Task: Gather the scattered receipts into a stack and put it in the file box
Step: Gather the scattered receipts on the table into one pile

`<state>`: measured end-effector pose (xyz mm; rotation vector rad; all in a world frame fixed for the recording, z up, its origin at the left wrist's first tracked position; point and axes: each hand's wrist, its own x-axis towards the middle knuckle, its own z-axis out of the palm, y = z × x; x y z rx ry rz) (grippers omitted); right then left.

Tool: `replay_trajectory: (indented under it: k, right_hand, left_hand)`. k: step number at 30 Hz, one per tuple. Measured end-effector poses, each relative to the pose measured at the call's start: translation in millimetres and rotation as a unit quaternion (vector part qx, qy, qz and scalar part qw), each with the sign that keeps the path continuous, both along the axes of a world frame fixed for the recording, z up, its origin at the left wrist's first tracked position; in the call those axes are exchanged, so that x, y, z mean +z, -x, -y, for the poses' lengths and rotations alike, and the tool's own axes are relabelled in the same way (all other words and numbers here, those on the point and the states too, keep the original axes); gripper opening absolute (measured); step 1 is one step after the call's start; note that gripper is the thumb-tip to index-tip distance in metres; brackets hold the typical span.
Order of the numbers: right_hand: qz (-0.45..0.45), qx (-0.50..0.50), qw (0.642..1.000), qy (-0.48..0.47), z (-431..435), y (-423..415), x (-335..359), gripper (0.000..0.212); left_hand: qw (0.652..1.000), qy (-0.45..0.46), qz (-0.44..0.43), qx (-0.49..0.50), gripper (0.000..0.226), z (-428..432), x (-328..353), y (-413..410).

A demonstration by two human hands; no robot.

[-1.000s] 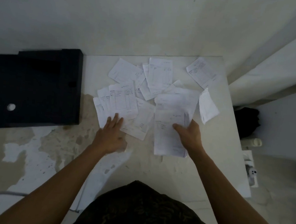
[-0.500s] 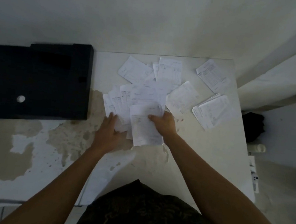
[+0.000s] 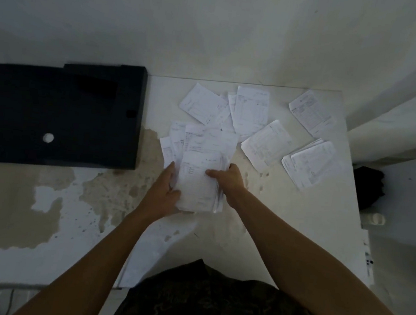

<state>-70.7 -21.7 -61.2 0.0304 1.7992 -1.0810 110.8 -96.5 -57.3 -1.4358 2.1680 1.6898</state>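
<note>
A loose stack of white receipts (image 3: 198, 181) lies on the table (image 3: 296, 229) between my two hands. My left hand (image 3: 164, 195) presses against its left edge, thumb under the lower corner. My right hand (image 3: 230, 181) grips its right edge with the thumb on top. More receipts fan out just behind the stack (image 3: 203, 139). Other receipts lie scattered farther back (image 3: 251, 109), at the back right (image 3: 311, 114) and in a small pile on the right (image 3: 310, 163). The black file box (image 3: 58, 115) sits at the left, lid shut.
The table's left half has peeling, stained paint (image 3: 112, 193). A wall rises right behind the table. Off the table's right edge are a dark object (image 3: 368, 188) and a phone (image 3: 369, 261) on the floor side.
My right hand slid its receipts leftward onto the ones under my left hand, dropping a small pile at the right. Both hands now close around one stack.
</note>
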Motion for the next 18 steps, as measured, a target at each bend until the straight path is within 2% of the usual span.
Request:
replay_trajectory:
  k: [2, 4, 7, 9, 11, 13, 15, 18]
  right_hand:
    - [0.041, -0.003, 0.999, 0.015, -11, 5, 2, 0.054]
    - [0.064, 0.037, 0.997, 0.036, -23, 9, 7, 0.049]
    - [0.093, 0.080, 0.989, 0.086, -43, 12, 14, 0.042]
    - [0.099, 0.084, 0.986, 0.105, -51, 11, 17, 0.039]
    - [0.086, 0.089, 0.987, 0.102, -56, 7, 18, 0.039]
    - [0.057, 0.107, 0.988, 0.091, -59, 2, 21, 0.037]
    - [0.030, 0.122, 0.988, 0.093, -61, -2, 24, 0.039]
    - [0.011, 0.102, 0.988, 0.113, -64, -7, 33, 0.044]
  left_hand:
    - [0.995, 0.022, -0.052, 0.085, 0.057, -3, 6, 2]
    - [0.979, 0.020, -0.082, 0.186, 0.033, -7, 11, 4]
    - [0.954, -0.074, -0.073, 0.281, 0.053, -18, 15, 6]
    - [0.940, -0.156, -0.083, 0.290, 0.060, -26, 21, 10]
    - [0.916, -0.241, -0.146, 0.284, 0.044, -32, 29, 16]
    - [0.905, -0.269, -0.208, 0.255, 0.039, -35, 32, 18]
    - [0.923, -0.241, -0.226, 0.196, 0.041, -39, 38, 18]
    - [0.958, -0.126, -0.192, 0.174, 0.038, -44, 47, 20]
